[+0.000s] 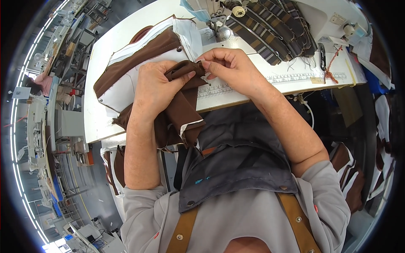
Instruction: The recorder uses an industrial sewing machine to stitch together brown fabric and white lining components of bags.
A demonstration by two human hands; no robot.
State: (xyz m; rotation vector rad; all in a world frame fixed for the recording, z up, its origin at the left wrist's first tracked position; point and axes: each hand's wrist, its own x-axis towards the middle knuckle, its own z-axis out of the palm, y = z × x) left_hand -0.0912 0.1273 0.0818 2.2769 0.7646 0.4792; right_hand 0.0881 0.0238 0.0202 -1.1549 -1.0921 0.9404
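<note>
A brown fabric piece (181, 107) is bunched up in my left hand (157, 84), its lower end hanging past the table's front edge with a strip of white lining showing. My left thumb presses on the folded top of the cloth. Close by, my right hand (230, 69) pinches with thumb and forefinger at the edge of the same brown cloth. What exactly lies between those fingertips is too small to make out. Behind my left hand lies a stack of brown and white fabric panels (137, 59), with a dark round snap near its corner.
A sewing machine (219, 29) stands at the back of the white table (95, 114). Striped fabric pieces with zippers (274, 31) lie to its right. A printed ruler strip (274, 79) runs along the front edge. Dark thread snips (322, 57) and an orange cord (331, 71) lie at the right.
</note>
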